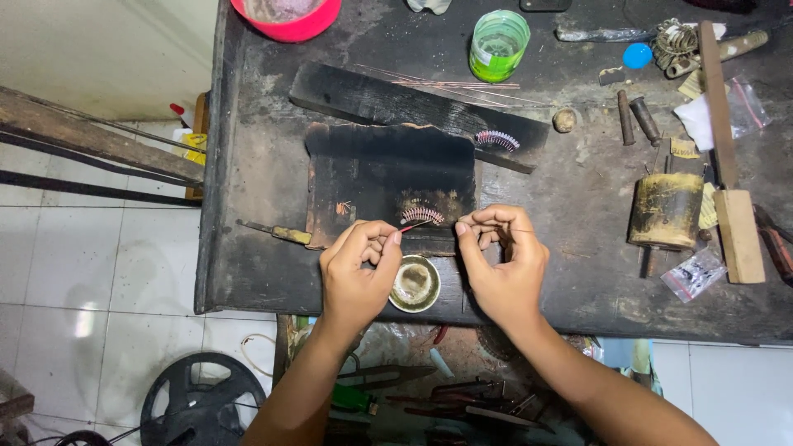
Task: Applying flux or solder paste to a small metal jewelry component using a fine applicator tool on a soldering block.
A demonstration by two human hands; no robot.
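Note:
My left hand (357, 266) pinches a thin reddish tool or wire whose tip points at a small curved comb-like row of copper pieces (422, 215) lying on a charred black board (388, 169). My right hand (500, 263) is curled shut around a thin wire (514, 230) just right of that row. A small round metal dish (415, 284) sits between my two hands at the bench's near edge. A second curved copper row (496, 139) lies on a longer black plank (388, 102) behind.
Dark workbench (578, 198) carries a pink bowl (287, 16), green cup (499, 45), thin copper rods (450, 83), a yellowed block (665, 211), a wooden mallet (727, 157) and a small plastic bag (694, 275). Pliers and cutters lie below the bench edge (462, 396). Tiled floor at left.

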